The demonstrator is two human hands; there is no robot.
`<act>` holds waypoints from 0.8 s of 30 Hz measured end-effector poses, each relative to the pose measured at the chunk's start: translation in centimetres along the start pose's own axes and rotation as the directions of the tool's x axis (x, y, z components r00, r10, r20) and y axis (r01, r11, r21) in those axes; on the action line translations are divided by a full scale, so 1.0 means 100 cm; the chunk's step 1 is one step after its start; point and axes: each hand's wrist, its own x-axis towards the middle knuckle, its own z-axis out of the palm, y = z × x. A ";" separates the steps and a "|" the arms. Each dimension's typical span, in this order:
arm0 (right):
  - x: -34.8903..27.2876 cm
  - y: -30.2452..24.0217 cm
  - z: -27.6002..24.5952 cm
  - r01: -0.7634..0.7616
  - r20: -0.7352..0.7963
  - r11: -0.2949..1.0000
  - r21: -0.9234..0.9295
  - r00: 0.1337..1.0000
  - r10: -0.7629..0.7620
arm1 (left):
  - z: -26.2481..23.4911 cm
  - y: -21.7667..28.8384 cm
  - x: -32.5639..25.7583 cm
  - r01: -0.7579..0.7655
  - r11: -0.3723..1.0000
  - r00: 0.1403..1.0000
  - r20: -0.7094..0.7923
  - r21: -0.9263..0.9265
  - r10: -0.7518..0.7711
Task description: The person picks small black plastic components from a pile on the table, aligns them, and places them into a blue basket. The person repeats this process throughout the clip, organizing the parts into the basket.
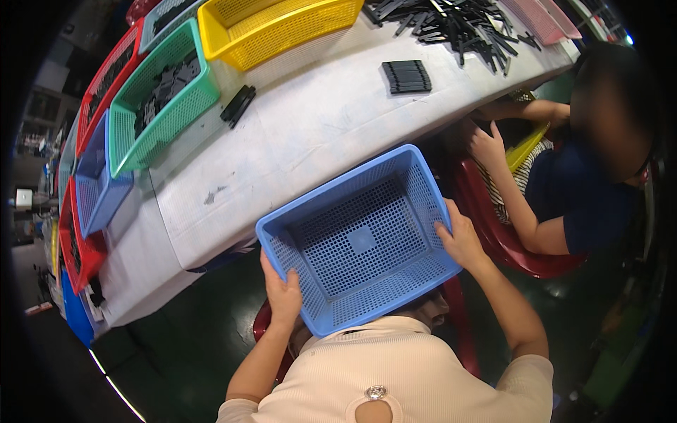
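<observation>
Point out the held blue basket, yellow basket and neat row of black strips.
Held blue basket (361, 240): head view, solid square in its floor.
Yellow basket (296, 43): head view, near side wall.
Row of black strips (407, 77): head view, its middle.

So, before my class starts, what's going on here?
A person's left hand and right hand grip opposite ends of an empty blue perforated plastic basket, held beside the white-covered table. On the table, a green basket holds black pieces, and a neat row of black strips lies near a loose pile. Another person sits to the right.
</observation>
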 end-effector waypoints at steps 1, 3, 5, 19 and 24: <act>-0.002 -0.002 0.005 0.004 0.022 1.000 0.008 1.000 -0.004 | -0.007 -0.002 -0.001 0.028 0.999 1.000 -0.004 -0.023 -0.028; -0.013 -0.017 0.017 -0.007 0.062 1.000 0.024 0.998 0.005 | -0.026 -0.011 -0.006 0.092 0.986 0.996 -0.003 -0.140 -0.094; -0.014 -0.029 0.030 -0.044 0.102 0.998 0.040 0.994 0.040 | -0.042 -0.012 -0.003 0.144 0.971 0.989 -0.002 -0.191 -0.147; 0.196 -0.074 -0.083 0.513 0.094 0.766 -0.386 0.848 -0.521 | -0.045 0.024 0.007 0.059 0.825 0.980 0.125 0.562 -0.155; 0.234 -0.066 -0.099 0.446 0.223 0.802 -0.396 0.895 -0.387 | -0.080 0.100 0.024 0.017 0.713 0.967 0.171 0.701 -0.191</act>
